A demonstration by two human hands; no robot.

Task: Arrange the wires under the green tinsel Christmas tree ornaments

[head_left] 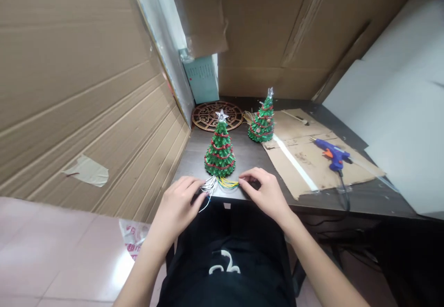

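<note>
A small green tree with red garlands and a silver star on top stands upright near the table's front edge. White wires spread from its base to the left, and my left hand pinches their ends between thumb and fingers. To the right run yellow and green wires, their ends pinched in my right hand. A second decorated tree stands farther back on the right, touched by neither hand.
On the right, a blue glue gun and a brush lie on a cardboard sheet. Behind the trees are a round openwork trivet and a pale green box. A cardboard wall rises at left.
</note>
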